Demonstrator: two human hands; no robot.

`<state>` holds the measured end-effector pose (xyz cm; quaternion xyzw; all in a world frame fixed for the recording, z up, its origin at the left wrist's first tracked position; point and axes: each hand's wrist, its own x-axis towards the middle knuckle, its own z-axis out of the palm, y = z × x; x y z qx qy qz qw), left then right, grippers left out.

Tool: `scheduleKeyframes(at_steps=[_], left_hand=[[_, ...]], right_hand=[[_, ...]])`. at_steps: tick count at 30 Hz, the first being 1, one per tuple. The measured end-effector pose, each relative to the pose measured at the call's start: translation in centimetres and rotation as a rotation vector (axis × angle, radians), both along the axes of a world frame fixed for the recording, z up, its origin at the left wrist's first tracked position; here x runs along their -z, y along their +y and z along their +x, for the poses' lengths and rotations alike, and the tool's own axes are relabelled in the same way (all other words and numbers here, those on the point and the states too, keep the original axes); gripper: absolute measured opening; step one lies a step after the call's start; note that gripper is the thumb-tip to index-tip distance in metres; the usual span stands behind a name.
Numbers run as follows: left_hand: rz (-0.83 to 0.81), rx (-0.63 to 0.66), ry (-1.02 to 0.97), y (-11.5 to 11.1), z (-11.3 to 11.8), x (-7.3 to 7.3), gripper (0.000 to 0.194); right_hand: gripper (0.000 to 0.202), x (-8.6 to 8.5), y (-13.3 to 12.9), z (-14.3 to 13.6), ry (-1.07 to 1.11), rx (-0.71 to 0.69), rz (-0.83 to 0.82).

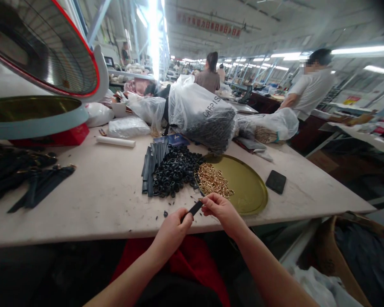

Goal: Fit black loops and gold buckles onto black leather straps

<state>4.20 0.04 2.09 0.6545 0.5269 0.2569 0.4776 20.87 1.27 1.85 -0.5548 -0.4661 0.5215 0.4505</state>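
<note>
Near the table's front edge, my left hand [173, 227] is closed round a short black strap [196, 208], which slants up to the right. The fingers of my right hand [218, 209] pinch the strap's far end, where a small gold-coloured piece partly shows. Just beyond my hands is a heap of gold metal pieces [213, 180] on the left side of a round gold tray [248, 187]. Left of the tray lie a pile of small black loops [174, 172] and a bundle of flat black strips [149, 168].
A dark flat rectangular object [276, 181] lies right of the tray. Filled plastic bags [201, 111] line the table's back. Finished-looking black straps [41, 183] and a red-rimmed round device [83, 85] are at left. A cardboard box [331, 247] stands lower right. Two people are beyond the table.
</note>
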Motion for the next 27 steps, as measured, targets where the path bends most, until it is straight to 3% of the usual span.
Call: scheduleKeyframes(at_steps=[6, 11, 14, 17, 23, 27], left_hand=[[-0.075, -0.006, 0.017, 0.1, -1.5, 0.8, 0.023], [-0.244, -0.101, -0.166, 0.4, -2.1, 1.8, 0.021], [-0.281, -0.182, -0.299, 0.8, -1.5, 2.4, 0.030], [-0.368, -0.245, -0.421, 0.8, -0.7, 2.1, 0.037], [-0.406, -0.346, -0.482, 0.2, -1.0, 0.6, 0.031], [-0.378, -0.312, -0.476, 0.1, -2.0, 0.0, 0.030]], right_hand=[[0.030, 1.4, -0.4, -1.8, 0.388, -0.038, -0.187], [0.031, 2.2, 0.3, -2.7, 0.565, 0.063, -0.312], [0.032, 2.5, 0.0, -4.0, 0.633, 0.092, -0.319], [0.027, 3.0, -0.7, -5.2, 0.528, 0.099, -0.189], [0.027, 3.5, -1.3, -5.4, 0.019, 0.009, 0.162], [0.025, 2.8, -2.1, -4.9, 0.047, -0.203, 0.093]])
